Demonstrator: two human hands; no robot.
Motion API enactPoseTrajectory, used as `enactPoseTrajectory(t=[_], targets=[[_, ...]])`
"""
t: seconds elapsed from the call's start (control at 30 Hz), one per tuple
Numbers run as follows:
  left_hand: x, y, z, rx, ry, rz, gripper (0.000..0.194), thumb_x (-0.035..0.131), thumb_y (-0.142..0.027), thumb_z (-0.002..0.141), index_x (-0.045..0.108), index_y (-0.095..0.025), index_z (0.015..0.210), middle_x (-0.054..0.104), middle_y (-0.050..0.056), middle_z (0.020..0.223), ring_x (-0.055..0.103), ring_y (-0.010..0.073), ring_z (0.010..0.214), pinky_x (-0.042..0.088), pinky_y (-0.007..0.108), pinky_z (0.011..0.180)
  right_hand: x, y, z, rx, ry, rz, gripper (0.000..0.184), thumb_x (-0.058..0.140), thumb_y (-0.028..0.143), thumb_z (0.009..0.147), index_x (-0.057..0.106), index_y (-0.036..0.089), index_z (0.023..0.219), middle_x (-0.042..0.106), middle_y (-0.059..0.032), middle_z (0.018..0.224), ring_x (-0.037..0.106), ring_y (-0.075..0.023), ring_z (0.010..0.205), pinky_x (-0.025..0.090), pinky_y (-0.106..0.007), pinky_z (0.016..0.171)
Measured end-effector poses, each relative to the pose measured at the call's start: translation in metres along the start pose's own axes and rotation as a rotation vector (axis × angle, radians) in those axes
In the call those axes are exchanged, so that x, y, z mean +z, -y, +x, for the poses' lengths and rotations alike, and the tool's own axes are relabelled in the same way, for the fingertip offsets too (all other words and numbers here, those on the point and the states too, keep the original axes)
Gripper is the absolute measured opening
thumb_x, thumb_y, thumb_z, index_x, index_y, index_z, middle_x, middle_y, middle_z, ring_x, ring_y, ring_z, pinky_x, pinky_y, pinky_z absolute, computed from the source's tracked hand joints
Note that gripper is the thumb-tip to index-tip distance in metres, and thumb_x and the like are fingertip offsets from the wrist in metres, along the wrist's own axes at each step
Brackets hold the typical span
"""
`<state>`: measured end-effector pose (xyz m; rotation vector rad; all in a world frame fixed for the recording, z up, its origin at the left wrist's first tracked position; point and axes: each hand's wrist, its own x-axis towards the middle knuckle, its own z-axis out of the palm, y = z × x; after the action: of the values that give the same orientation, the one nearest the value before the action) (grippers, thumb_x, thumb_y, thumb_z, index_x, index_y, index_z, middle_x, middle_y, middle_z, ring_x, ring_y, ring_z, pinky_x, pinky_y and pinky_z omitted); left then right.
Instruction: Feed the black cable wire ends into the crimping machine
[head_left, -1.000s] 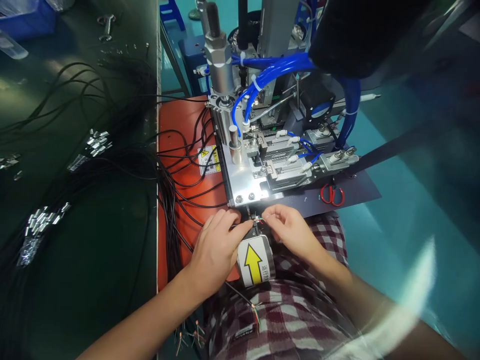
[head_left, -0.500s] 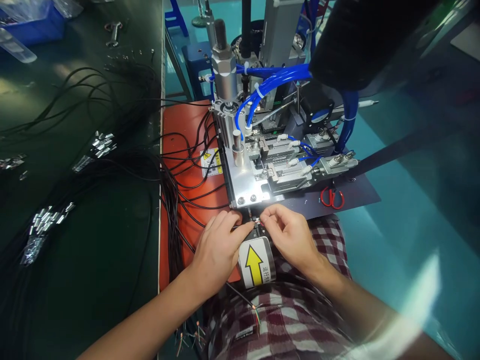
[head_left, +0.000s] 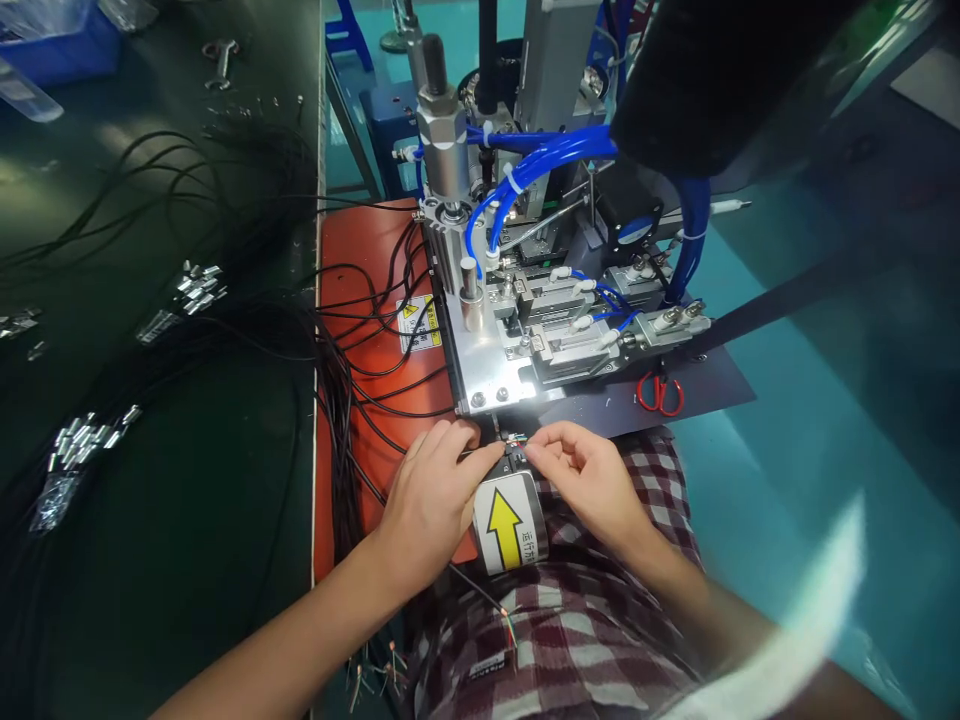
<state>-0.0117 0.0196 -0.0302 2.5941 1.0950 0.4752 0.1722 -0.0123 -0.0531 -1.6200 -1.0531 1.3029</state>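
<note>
Thin coloured wires [head_left: 516,439], the bared end of a cable, lie between my two hands at the front edge of the machine. My left hand [head_left: 435,490] is closed, its thumb pressed at the base of these wires; its curled fingers hide most of the cable. From the right, my right hand [head_left: 589,480] pinches at the wire tips with thumb and forefinger. Just below the fingertips is a small black fixture [head_left: 514,460]. A white label with a yellow arrow [head_left: 506,525] faces up beneath it.
The metal machine [head_left: 487,360] with blue air hoses [head_left: 555,160] stands ahead. Red-handled scissors [head_left: 660,394] lie on its base, right. Black cables [head_left: 341,440] cross the orange plate [head_left: 360,240]. Metal connectors [head_left: 82,440], a wrench [head_left: 220,64] and a blue bin [head_left: 64,45] sit on the left table.
My right hand has shifted slightly, its fingers a little flatter, and more of the coloured wires now show between the hands. My left hand stays in place. The whole view has drifted slightly.
</note>
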Motion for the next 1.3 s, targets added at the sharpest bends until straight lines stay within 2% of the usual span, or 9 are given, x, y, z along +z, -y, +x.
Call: enactPoseTrajectory(t=[0.23,0.47,0.63,0.73,0.83,0.93,1.03,1.2,1.3], targets=[[0.002,0.002,-0.001,0.002,-0.009,0.000,0.029,0.045,-0.009,0.088,0.066,-0.012,0.108,0.056,0.012,0.091,0.050,0.0239,0.085,0.049,0.039,0.072,-0.001,0.002,0.002,-0.151,0.001,-0.158,0.014,0.056,0.028,0.084,0.060,0.018,0.076,0.049,0.0031,0.060,0.043,-0.0111,0.053,0.035,-0.024,0.050],[0.002,0.002,-0.001,-0.005,-0.010,-0.008,0.030,0.043,-0.010,0.089,0.067,-0.013,0.107,0.056,0.011,0.090,0.050,0.0233,0.084,0.048,0.037,0.072,-0.004,-0.002,0.008,-0.156,0.049,-0.129,0.015,0.059,0.032,0.084,0.061,0.018,0.081,0.054,0.0020,0.064,0.046,-0.0114,0.055,0.036,-0.024,0.050],[0.000,0.000,0.000,0.019,-0.026,0.036,0.029,0.044,-0.010,0.088,0.066,-0.014,0.108,0.056,0.011,0.090,0.050,0.0243,0.084,0.046,0.038,0.069,-0.001,-0.004,0.010,-0.192,0.086,-0.131,0.011,0.054,0.026,0.086,0.058,0.019,0.079,0.051,0.0033,0.063,0.044,-0.0112,0.055,0.035,-0.024,0.053],[-0.001,-0.007,-0.001,0.018,-0.034,0.177,0.029,0.046,-0.010,0.088,0.066,-0.017,0.107,0.055,0.010,0.087,0.050,0.0255,0.080,0.043,0.038,0.064,-0.003,-0.002,0.016,-0.096,0.190,-0.008,0.016,0.054,0.030,0.085,0.055,0.018,0.075,0.045,0.0053,0.057,0.039,-0.0099,0.050,0.031,-0.024,0.048],[-0.001,-0.013,-0.004,0.003,0.027,0.259,0.033,0.044,-0.008,0.086,0.063,-0.011,0.114,0.056,0.011,0.086,0.049,0.0245,0.074,0.045,0.038,0.060,-0.004,0.000,0.019,0.015,0.254,0.110,0.020,0.057,0.035,0.082,0.053,0.018,0.072,0.039,0.0076,0.052,0.033,-0.0085,0.046,0.025,-0.023,0.044],[0.001,-0.013,-0.006,-0.032,0.080,0.099,0.036,0.042,-0.005,0.086,0.058,-0.006,0.118,0.056,0.012,0.093,0.052,0.0224,0.078,0.050,0.035,0.065,-0.005,-0.001,0.019,0.045,0.247,0.153,0.025,0.061,0.041,0.079,0.055,0.017,0.073,0.041,0.0075,0.052,0.035,-0.0082,0.045,0.025,-0.024,0.044],[0.002,-0.009,-0.007,-0.076,0.071,-0.040,0.034,0.042,-0.006,0.087,0.059,-0.009,0.116,0.056,0.010,0.096,0.054,0.0207,0.082,0.052,0.032,0.069,-0.003,-0.004,0.017,0.055,0.226,0.200,0.032,0.060,0.048,0.080,0.054,0.018,0.071,0.045,0.0059,0.055,0.039,-0.0087,0.045,0.029,-0.024,0.045],[0.005,-0.005,-0.007,-0.083,0.067,-0.042,0.035,0.041,-0.007,0.087,0.058,-0.009,0.118,0.055,0.010,0.096,0.055,0.0224,0.085,0.053,0.035,0.073,0.007,-0.005,0.015,0.029,0.141,0.248,0.032,0.063,0.049,0.078,0.052,0.019,0.072,0.046,0.0061,0.057,0.041,-0.0092,0.046,0.030,-0.024,0.046],[0.006,-0.005,-0.007,-0.071,0.092,-0.007,0.035,0.040,-0.008,0.088,0.057,-0.009,0.119,0.056,0.011,0.097,0.055,0.0233,0.085,0.053,0.038,0.072,0.010,-0.004,0.017,0.101,0.182,0.389,0.032,0.067,0.047,0.074,0.051,0.019,0.070,0.045,0.0075,0.050,0.038,-0.0087,0.046,0.029,-0.024,0.049]])
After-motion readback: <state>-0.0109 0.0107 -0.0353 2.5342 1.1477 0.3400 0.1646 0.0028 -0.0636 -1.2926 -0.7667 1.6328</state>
